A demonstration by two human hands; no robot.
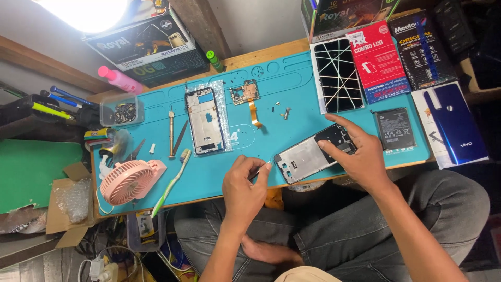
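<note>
Teal repair mat (292,89) carries an opened phone frame (308,155) near its front edge; the right hand (360,154) presses its upper end, fingers spread, while the left hand (244,185) pinches tweezers (261,168) just beside its left end, a battery (395,129) further right

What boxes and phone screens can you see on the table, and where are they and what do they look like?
Dark box: far left by the lamp, flat, black and grey.
Dark box with green edge: far right-centre, partly cut off.
Red box: far right, flat rectangle.
Black box: beside the red one, blue stripe.
Cracked screen: left of the red box, black with white lines.
Battery: near the right hand, black, grey label.
</note>
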